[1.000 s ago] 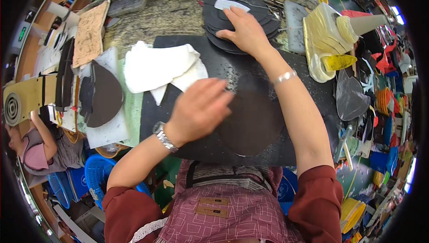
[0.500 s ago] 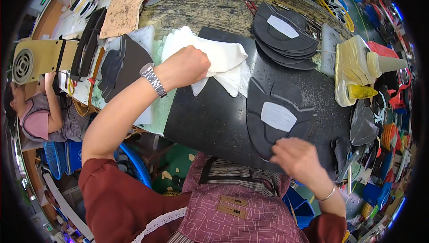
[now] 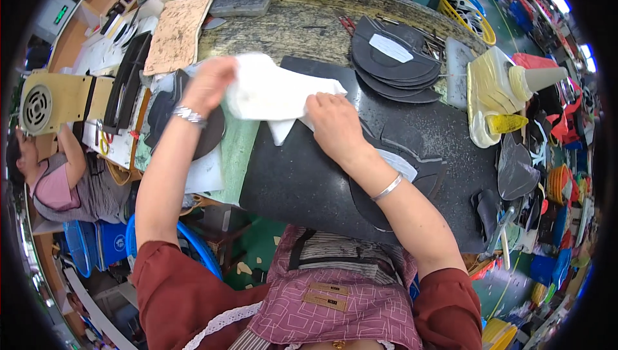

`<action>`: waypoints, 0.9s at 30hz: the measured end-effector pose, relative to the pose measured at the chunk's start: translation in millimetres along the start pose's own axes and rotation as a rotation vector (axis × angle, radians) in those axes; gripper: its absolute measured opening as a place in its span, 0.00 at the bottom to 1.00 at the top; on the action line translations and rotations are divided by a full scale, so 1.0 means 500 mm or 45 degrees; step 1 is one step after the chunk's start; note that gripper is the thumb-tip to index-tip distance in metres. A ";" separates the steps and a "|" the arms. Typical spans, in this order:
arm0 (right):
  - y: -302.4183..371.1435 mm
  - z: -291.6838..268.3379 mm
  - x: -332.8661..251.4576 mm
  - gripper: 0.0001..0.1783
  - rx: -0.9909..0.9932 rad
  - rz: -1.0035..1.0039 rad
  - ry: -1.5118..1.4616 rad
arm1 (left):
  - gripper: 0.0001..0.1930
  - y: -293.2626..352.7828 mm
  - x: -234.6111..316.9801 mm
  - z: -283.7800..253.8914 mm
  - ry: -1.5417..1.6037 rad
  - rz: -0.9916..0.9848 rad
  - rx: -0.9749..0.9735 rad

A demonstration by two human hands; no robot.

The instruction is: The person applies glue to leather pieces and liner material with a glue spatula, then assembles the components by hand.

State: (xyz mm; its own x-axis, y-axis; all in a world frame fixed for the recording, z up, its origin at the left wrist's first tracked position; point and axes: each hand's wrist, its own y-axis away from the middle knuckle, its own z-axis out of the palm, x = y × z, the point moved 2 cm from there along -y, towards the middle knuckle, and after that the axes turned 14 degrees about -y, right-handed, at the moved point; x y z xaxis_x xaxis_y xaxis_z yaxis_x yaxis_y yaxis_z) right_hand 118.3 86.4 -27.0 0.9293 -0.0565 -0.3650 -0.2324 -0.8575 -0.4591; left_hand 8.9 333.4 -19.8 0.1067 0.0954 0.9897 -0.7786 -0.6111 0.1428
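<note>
White fabric pieces (image 3: 273, 92) lie in a loose pile on a black board (image 3: 290, 176). My left hand (image 3: 212, 83), a little blurred, grips the top piece at its upper left edge. My right hand (image 3: 333, 121) has its bent fingers closed on the right end of the same white piece. Part of the pile below is hidden by the top piece. A black curved shoe-upper-like panel (image 3: 428, 176) with a pale patch lies flat under my right forearm, which covers part of it. Similar black panels (image 3: 393, 60) are stacked beyond it.
Dark cut pieces (image 3: 167, 115) lie left of the board. Farther back are a tan sheet (image 3: 177, 31) and a grey block (image 3: 241, 3). A yellowed glue container (image 3: 492, 92) and a yellow brush (image 3: 507, 123) stand at the right. Another person (image 3: 61, 179) sits at the far left.
My right hand has left the near edge of the black panel and reached the white pile's right end. My left hand has moved left to the upper left edge of the top white piece.
</note>
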 end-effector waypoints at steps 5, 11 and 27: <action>-0.026 -0.019 -0.005 0.08 -0.183 0.061 -0.032 | 0.04 0.073 0.249 -0.199 -0.011 0.619 0.643; -0.088 -0.114 -0.101 0.41 0.299 0.285 -1.146 | 0.09 0.238 0.234 0.098 -0.752 0.510 0.598; 0.154 -0.301 0.016 0.20 0.924 0.876 -1.713 | 0.32 0.241 0.023 0.226 -2.012 1.200 0.148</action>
State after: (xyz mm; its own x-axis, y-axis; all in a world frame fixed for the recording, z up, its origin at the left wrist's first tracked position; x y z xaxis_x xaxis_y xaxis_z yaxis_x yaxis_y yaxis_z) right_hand 151.1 -57.0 56.3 -0.1967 0.4821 -0.8537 -0.8961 -0.4418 -0.0430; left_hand -13.7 172.1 9.6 0.1779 -0.9649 -0.1933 -0.8827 -0.0696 -0.4647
